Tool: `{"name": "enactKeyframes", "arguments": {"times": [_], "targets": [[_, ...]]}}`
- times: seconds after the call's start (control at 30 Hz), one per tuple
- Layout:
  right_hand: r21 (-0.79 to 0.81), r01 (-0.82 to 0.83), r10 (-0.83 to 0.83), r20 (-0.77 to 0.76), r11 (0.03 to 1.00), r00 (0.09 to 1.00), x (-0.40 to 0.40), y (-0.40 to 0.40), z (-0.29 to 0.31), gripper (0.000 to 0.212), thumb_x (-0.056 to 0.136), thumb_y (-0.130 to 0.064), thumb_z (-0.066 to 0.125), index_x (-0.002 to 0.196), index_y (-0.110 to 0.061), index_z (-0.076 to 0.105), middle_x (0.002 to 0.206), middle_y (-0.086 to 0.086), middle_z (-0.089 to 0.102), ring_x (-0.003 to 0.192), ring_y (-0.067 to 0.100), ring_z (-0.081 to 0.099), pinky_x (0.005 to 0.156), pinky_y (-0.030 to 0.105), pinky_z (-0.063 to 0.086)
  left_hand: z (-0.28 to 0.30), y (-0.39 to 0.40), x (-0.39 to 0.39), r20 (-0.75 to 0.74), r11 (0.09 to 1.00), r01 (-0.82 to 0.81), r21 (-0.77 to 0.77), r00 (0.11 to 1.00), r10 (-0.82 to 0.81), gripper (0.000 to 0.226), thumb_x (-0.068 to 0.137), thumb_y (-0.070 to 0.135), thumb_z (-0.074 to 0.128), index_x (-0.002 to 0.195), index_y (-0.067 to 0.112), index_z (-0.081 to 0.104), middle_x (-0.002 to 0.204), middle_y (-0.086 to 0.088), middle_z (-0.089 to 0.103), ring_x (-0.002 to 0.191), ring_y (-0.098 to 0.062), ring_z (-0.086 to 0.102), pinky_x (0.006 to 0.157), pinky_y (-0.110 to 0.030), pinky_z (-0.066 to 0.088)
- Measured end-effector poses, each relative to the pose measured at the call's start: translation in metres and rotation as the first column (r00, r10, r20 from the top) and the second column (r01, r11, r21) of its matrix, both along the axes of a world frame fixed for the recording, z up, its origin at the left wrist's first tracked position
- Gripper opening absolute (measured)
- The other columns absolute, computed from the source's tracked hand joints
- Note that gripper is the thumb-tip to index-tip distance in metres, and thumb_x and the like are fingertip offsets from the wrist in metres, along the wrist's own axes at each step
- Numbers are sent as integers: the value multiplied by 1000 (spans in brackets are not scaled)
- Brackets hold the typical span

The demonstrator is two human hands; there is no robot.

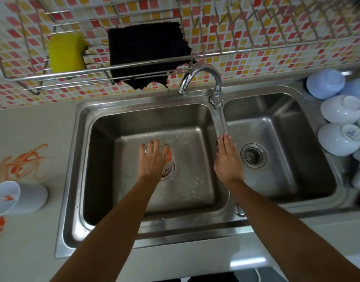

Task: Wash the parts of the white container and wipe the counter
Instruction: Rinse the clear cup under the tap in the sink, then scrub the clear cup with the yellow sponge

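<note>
Both bare forearms reach forward and down, roughly parallel. Left hand (152,159) palm down, fingers spread and slightly curled, tips pointing away. Right hand (228,159) flat, fingers straight and pressed together, thumb tucked alongside. Hands well apart.

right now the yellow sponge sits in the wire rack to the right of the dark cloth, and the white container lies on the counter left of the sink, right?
Not quite. The head view shows the yellow sponge to the left of the dark cloth in the wire rack, not the right. The white container does lie on the counter left of the steel sink.
</note>
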State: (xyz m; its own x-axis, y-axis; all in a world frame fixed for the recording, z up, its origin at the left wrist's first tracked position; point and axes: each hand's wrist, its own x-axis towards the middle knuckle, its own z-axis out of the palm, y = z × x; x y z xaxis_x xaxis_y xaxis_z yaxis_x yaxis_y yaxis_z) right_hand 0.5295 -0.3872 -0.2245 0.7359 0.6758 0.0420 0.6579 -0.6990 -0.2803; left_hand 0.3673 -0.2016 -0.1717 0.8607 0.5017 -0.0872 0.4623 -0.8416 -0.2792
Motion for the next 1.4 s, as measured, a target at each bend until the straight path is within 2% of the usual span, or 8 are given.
{"name": "enactKeyframes", "arguments": {"times": [0.13,0.33,0.57,0.83,0.97,1.17,1.3,1.4], "targets": [[9,-4,4,12,1000,1000,0,0,0,66,90,-4,46,150,1,20,158,18,20,148,27,12,119,38,6,-1,4,-16,107,986,-118,-114,986,131,57,76,22,72,127,20,45,124,-6,54,111,-26,53,100,-47,39],[10,5,-4,-114,1000,993,5,1,5,66,96,-15,45,153,-7,13,161,10,11,149,24,4,121,42,8,12,4,-53,230,861,-288,-419,884,407,67,74,51,69,128,23,40,120,2,58,115,-24,55,111,-53,24],[240,20,32,-211,971,977,-35,37,82,44,96,-27,53,139,-14,47,133,10,55,120,28,54,98,39,46,58,12,-99,414,748,-283,-600,691,593,85,71,59,73,136,18,37,129,-6,55,124,-29,48,110,-52,29],[665,-282,377,-1,692,926,-131,127,214,25,95,-23,54,116,-17,66,105,-4,68,89,8,64,75,29,56,117,46,-122,599,770,-50,-636,598,533,74,68,47,70,132,24,41,126,3,54,111,-21,55,90,-46,49],[720,-395,431,147,571,890,-147,184,282,28,96,-22,51,116,-10,66,111,1,67,102,14,62,86,32,53,146,58,-126,705,804,60,-592,521,480,68,71,37,77,125,33,35,121,12,44,107,0,43,89,-19,43],[455,-352,357,78,818,931,-129,264,326,36,95,-22,52,130,-17,57,133,6,52,124,25,46,99,38,44,168,74,-135,692,756,118,-644,512,509,89,65,48,84,133,20,35,121,12,37,100,24,37,76,5,32],[262,-298,316,-32,918,948,-114,292,321,42,94,-34,54,134,-20,55,137,12,47,128,31,43,103,42,42,167,84,-138,676,706,163,-689,495,546,85,65,59,80,128,36,28,115,25,46,106,20,44,81,-6,43],[191,-266,294,-135,945,946,-111,302,318,43,88,-47,59,122,-21,57,132,11,46,111,27,52,87,38,48,166,90,-138,643,674,160,-721,516,566,87,66,60,78,132,36,27,110,28,47,103,16,48,83,-12,45]]}}
